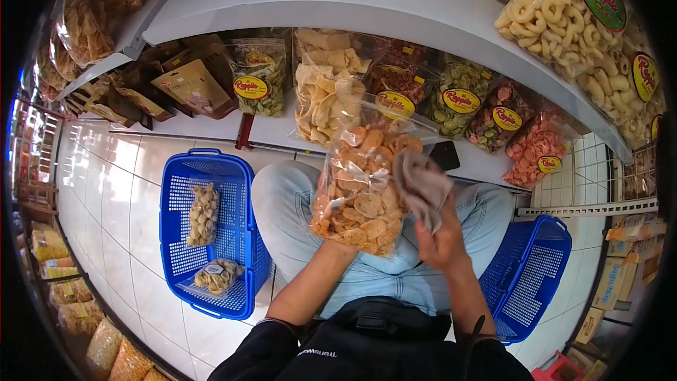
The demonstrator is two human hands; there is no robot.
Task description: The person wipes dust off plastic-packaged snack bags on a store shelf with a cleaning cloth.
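Observation:
A clear plastic bag of orange-brown crackers (370, 194) stands upright above my lap. My left hand (338, 252) holds it from below and behind, its fingers mostly hidden by the bag. In my right hand (443, 245) is a crumpled grey-brown cloth (423, 187), with my fingers closed on its lower part. The cloth lies against the right side of the bag, or very close to it. Beyond the cloth, a dark phone-like object (445, 155) rests on the shelf edge.
Bagged snacks line the low shelf (275, 137), including green chips (258, 81) and pink chips (539, 148). A blue basket (243, 222) with two snack bags stands left; another blue basket (522, 275) stands right. An upper shelf (395, 17) overhangs the low one.

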